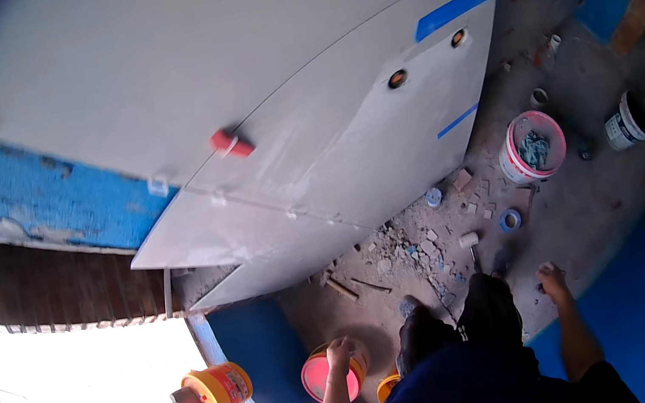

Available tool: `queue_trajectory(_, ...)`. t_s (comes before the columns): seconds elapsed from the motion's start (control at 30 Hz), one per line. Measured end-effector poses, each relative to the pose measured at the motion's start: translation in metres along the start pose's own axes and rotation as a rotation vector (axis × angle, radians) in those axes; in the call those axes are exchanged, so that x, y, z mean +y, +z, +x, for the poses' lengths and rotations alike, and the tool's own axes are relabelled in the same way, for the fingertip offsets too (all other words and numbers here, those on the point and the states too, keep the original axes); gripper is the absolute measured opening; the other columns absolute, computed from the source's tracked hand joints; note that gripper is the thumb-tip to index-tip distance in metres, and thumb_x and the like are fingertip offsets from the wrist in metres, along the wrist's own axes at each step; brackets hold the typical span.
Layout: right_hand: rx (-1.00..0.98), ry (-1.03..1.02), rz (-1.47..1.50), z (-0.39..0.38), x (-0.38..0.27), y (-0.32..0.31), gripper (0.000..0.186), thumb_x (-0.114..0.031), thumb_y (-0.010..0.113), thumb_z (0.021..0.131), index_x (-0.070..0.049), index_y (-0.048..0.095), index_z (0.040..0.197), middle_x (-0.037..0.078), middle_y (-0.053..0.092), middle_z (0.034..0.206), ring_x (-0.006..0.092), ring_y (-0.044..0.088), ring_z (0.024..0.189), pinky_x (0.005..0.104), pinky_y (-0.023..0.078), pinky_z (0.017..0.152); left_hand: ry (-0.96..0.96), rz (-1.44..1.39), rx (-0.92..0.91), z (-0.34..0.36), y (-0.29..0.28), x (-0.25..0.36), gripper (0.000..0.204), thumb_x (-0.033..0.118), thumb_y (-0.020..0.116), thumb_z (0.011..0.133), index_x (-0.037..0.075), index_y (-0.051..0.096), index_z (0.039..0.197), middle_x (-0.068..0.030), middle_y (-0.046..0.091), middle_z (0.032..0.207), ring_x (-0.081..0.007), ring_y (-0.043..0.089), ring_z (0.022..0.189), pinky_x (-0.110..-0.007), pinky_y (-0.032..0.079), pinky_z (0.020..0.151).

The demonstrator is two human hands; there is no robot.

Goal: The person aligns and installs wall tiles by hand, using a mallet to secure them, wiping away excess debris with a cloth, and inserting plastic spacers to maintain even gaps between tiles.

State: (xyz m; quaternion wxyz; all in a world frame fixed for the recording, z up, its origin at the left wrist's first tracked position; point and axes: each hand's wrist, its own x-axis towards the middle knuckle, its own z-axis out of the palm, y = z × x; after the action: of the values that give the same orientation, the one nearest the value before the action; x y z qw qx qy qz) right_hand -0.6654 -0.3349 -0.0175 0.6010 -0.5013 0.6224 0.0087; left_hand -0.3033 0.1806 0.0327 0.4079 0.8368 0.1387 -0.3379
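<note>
My left hand [339, 355] is closed, its fingers curled over the rim area of an orange bucket [359, 361] with a pink inside. Whether it grips the rim or something small cannot be seen. On the other side of my body, my right hand [552, 279] hangs low with curled fingers. A small dark thing shows at its fingertips, too small to name. In front of me rises a wall of large pale grey tiles [312, 143]. Two red levelling wedges [231, 143] sit on the long joint, and small pale clips [291, 213] show along lower joints.
Rubble [426, 252] lies between the wall and my feet. Nearby are a white-headed mallet [468, 240], a hammer [340, 285] and a blue tape roll [510, 220]. A pink-rimmed bucket [509, 160] stands right. A yellow bucket [230, 388] is by the bright opening at left.
</note>
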Motion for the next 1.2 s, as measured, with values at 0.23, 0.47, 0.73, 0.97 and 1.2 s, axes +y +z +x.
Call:
queue_trajectory(0.23,0.370,-0.529,-0.922,0.285,-0.031,-0.120,0.027,-0.024,0.063,0.084,-0.011,0.066,0.108,0.020,0.057,0.128,0.0377,0.054,0.119,0.0444,0.045,0.100,0.098,0.452,-0.108,-0.054,0.087,-0.069,0.026,0.033,0.065,0.080,0.008,0.068,0.088,-0.0113,0.069,0.082,-0.0303,0.068,0.075,-0.038,0.054,0.068)
queue_trajectory(0.47,0.140,-0.695,-1.165,0.470,-0.060,-0.103,0.030,-0.017,0.054,0.087,-0.001,0.063,0.111,0.022,0.063,0.113,0.0377,0.060,0.104,0.0475,0.046,0.093,-0.150,1.040,-0.803,-0.241,0.106,-0.003,0.033,0.015,0.059,0.089,0.015,0.062,0.122,-0.0069,0.066,0.114,-0.0193,0.067,0.096,-0.034,0.056,0.085)
queue_trajectory(0.73,-0.080,-0.282,-1.043,0.546,-0.049,-0.005,0.071,-0.044,0.054,0.089,-0.004,0.037,0.145,0.027,0.045,0.141,0.0430,0.041,0.132,0.0469,0.035,0.109,-0.878,0.197,0.418,-0.331,0.120,0.079,0.030,0.031,0.068,0.090,0.003,0.068,0.100,-0.0070,0.071,0.085,-0.0166,0.067,0.072,-0.029,0.053,0.064)
queue_trajectory(0.97,-0.014,-0.302,-0.826,0.564,-0.063,-0.035,0.047,-0.026,0.048,0.097,-0.001,0.050,0.136,0.024,0.048,0.140,0.0382,0.047,0.128,0.0426,0.039,0.106,-0.024,1.141,-0.259,-0.251,0.193,0.049,0.023,0.027,0.065,0.089,0.009,0.068,0.103,-0.0062,0.070,0.100,-0.0208,0.066,0.089,-0.031,0.053,0.078)
queue_trajectory(1.2,-0.357,-0.509,-0.454,0.235,-0.149,0.076,0.039,-0.033,0.060,0.095,0.003,0.061,0.109,0.019,0.067,0.105,0.0322,0.065,0.097,0.0397,0.050,0.083,-0.087,0.306,-0.072,-0.148,0.260,0.145,0.064,0.042,0.067,0.087,0.013,0.046,0.140,-0.0179,0.049,0.138,-0.0318,0.047,0.129,-0.038,0.040,0.106)
